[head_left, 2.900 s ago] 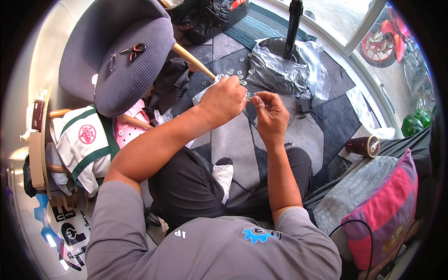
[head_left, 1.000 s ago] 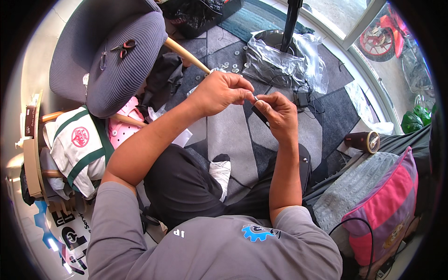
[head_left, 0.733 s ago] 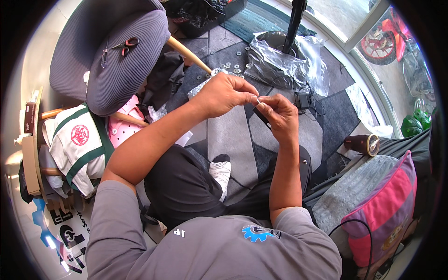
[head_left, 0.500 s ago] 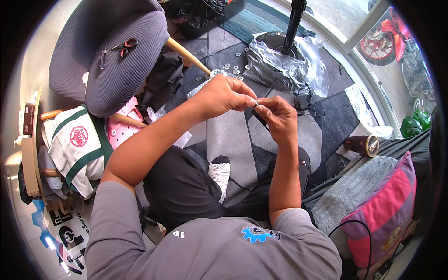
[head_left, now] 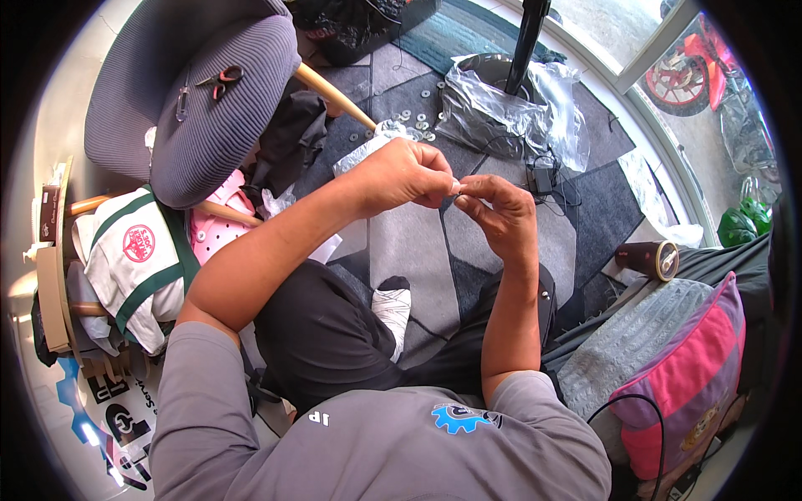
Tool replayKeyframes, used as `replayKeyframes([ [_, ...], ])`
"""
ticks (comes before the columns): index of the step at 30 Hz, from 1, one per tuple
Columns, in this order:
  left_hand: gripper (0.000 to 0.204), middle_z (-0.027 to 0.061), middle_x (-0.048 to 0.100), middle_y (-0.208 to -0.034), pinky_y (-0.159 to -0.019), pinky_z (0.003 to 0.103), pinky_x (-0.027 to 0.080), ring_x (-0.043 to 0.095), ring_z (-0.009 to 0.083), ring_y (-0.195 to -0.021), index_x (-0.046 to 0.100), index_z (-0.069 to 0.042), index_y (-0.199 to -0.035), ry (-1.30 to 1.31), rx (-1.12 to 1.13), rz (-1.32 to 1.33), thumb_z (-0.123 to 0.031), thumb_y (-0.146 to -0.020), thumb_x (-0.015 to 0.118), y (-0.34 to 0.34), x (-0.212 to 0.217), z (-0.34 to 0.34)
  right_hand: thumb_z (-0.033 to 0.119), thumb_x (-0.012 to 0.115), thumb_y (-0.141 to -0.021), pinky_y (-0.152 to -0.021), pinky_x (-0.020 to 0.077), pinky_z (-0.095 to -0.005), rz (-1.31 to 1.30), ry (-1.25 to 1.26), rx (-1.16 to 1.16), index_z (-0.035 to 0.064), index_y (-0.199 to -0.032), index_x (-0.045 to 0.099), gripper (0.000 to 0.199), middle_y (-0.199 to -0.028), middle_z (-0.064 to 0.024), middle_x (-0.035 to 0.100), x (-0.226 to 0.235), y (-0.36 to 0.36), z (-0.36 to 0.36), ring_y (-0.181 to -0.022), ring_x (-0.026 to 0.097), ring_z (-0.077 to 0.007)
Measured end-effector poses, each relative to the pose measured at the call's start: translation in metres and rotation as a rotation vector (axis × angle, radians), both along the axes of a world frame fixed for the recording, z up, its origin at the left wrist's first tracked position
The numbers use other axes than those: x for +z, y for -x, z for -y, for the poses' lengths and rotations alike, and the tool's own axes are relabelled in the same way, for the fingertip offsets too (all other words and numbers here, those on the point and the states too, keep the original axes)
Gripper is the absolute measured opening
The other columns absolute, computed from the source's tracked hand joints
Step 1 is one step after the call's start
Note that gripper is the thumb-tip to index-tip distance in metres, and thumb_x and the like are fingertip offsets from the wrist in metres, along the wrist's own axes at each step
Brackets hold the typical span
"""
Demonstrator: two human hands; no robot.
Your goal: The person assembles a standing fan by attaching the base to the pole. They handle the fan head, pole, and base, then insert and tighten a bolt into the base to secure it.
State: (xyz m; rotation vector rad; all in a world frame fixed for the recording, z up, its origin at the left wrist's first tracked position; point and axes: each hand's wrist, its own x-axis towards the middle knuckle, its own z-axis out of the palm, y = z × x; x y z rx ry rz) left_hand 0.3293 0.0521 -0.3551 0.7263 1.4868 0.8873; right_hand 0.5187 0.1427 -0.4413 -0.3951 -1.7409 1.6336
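Above the carpet my two hands meet at the fingertips. My left hand (head_left: 409, 174) is closed in a pinch, with its thumb and forefinger pointing right. Against it, my right hand (head_left: 504, 215) pinches from the other side with bent fingers. Something tiny and pale seems to sit where the fingertips meet, but it is too small and too covered to name. Beyond the hands, several flat round washers (head_left: 429, 135) lie scattered on the patterned carpet (head_left: 413, 250), beside a crumpled clear plastic bag (head_left: 368, 150).
A grey ribbed chair (head_left: 225, 125) at the left bears scissors (head_left: 224, 83) and a small screwdriver-like tool (head_left: 182, 104). Ahead, plastic sheeting (head_left: 476, 108) wraps a black post's base, with cables (head_left: 547, 179) nearby. At the right are a brown cup (head_left: 650, 260) and a pink-purple cushion (head_left: 689, 380).
My right hand's fingers and thumb have shifted slightly, with the thumb lower and a wider gap showing. My left hand stays in nearly the same place, still pinched.
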Motion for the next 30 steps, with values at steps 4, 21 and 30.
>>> replayKeyframes([
  [4,0.013,0.0021,0.071,-0.088,-0.078,0.026,0.06,0.069,0.0096,-0.081,0.072,-0.004,-0.1,-0.034,-0.001,0.027,-0.01,-0.09,0.078,0.001,0.004,0.001,0.002,0.083,-0.082,-0.079,0.0565,-0.0277,-0.008,-0.014,-0.008,0.001,-0.096,0.075,0.016,-0.093,-0.0074,0.077,-0.001,0.0,0.0,-0.087,0.071,-0.0126],
  [21,0.023,0.011,0.076,-0.088,-0.079,0.035,0.057,0.073,0.0222,-0.084,0.076,-0.007,-0.109,-0.084,-0.129,-0.884,-0.022,-0.092,0.071,0.094,-0.202,0.029,0.006,0.077,-0.093,-0.072,0.0504,-0.0198,0.179,0.215,-0.206,-0.0003,-0.1,0.075,0.01,-0.091,-0.0002,0.073,-0.07,-0.03,-0.045,-0.082,0.062,-0.0045],
  [30,0.018,0.0107,0.065,-0.106,-0.077,0.046,0.059,0.071,0.0343,-0.09,0.07,-0.008,-0.109,-0.352,-0.429,-1.086,-0.019,-0.094,0.066,0.022,-0.323,-0.008,0.008,0.078,-0.092,-0.065,0.0481,-0.0199,0.482,0.287,0.01,-0.0007,-0.095,0.073,0.01,-0.081,0.0018,0.07,-0.125,0.006,-0.026,-0.075,0.06,-0.0033],
])
